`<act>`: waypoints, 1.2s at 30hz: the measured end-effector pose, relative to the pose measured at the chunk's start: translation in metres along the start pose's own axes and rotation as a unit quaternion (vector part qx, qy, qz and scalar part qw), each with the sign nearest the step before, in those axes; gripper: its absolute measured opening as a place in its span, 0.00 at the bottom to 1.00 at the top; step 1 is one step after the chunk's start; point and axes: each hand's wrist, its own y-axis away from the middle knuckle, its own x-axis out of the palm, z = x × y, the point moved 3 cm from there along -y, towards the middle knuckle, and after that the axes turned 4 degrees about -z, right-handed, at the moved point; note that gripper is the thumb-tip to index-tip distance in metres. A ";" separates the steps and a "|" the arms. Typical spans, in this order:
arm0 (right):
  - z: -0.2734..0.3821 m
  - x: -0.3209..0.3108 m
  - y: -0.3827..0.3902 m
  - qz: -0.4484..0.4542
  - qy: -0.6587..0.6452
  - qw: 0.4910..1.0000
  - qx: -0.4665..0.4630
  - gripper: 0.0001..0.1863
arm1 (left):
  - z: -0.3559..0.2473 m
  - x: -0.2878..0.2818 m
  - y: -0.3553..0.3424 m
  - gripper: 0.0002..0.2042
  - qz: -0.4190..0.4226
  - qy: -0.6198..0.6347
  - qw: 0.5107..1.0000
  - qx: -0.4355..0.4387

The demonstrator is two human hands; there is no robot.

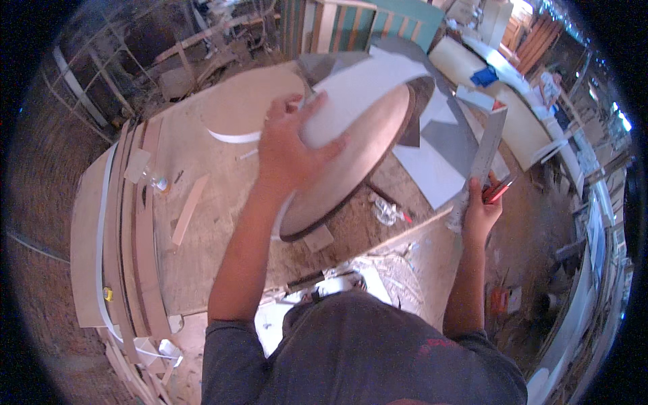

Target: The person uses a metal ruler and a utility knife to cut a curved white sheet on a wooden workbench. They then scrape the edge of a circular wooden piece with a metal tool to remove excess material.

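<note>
My left hand [290,148] grips a white sheet [364,77] lying against a tilted oval wooden board [351,172] with a dark edge, its thumb and fingers spread across the white surface. My right hand [480,206], to the right of the workbench, holds a long pale L-shaped square [493,135] upright along with a red pen-like tool [496,192]. A clear and white tool with a red tip [388,210] rests on the plywood bench [243,250] below the board. Behind my left hand lies a rounded tan board [239,101] with a white edge strip.
Long wooden strips [128,250] line the bench's left, with a yellow tape measure [108,293]. Gray and white offcuts [425,169] cover its right end. A green slatted frame [364,27] stands behind. Another person [548,88] is far right, near a blue item [484,75]. Debris litters the floor [405,270].
</note>
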 end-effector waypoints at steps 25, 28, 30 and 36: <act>-0.238 -0.058 -0.014 0.230 0.060 0.908 0.346 0.20 | -0.038 -0.031 -0.020 0.41 -0.073 -0.073 0.993 -0.052; -0.254 -0.051 -0.038 0.178 0.064 0.957 0.222 0.10 | -0.050 -0.045 -0.014 0.37 -0.150 -0.116 0.980 -0.057; -0.246 -0.056 -0.068 0.153 0.109 0.964 0.190 0.07 | -0.061 -0.050 -0.006 0.33 -0.197 -0.128 0.970 -0.065; -0.149 -0.048 -0.140 0.251 0.168 0.935 0.186 0.19 | -0.093 -0.049 0.020 0.25 -0.257 -0.108 0.959 -0.045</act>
